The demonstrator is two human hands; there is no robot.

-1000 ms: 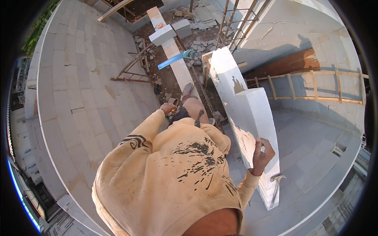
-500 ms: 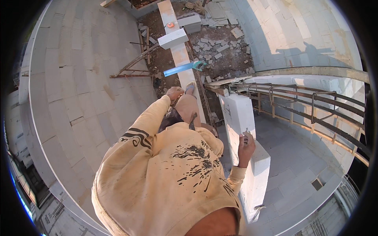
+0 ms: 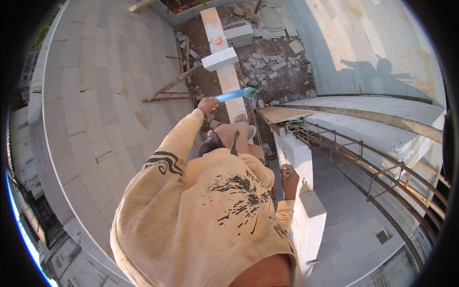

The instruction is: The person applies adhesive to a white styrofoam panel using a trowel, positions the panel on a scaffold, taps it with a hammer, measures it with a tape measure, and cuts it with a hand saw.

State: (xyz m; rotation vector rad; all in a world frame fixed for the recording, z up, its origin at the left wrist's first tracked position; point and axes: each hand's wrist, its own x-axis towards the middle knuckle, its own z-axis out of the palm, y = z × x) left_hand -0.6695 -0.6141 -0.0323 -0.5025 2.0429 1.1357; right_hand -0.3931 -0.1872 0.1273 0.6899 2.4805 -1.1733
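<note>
My left hand [image 3: 208,104] reaches forward and is closed at the blade tip of a handsaw [image 3: 228,96], its fingers covering that end. The saw has a blue blade and a green handle, and lies across a narrow plank [image 3: 231,85]. My right hand [image 3: 289,176] is beside a white block wall [image 3: 296,155], fingers curled. Whatever it may hold is hidden, and I cannot tell whether it touches the wall. My foot [image 3: 241,117] stands on the plank behind the saw.
A white block [image 3: 220,59] sits across the plank, with a small orange round object [image 3: 216,41] beyond it. Broken block pieces [image 3: 267,64] litter the ground below. Rebar cages [image 3: 363,153] extend along the right. A large block wall [image 3: 100,95] rises on the left.
My left hand has moved forward from beside my knee to the saw's blade tip. My right hand has drawn slightly left and its fingers are more curled. The view has shifted.
</note>
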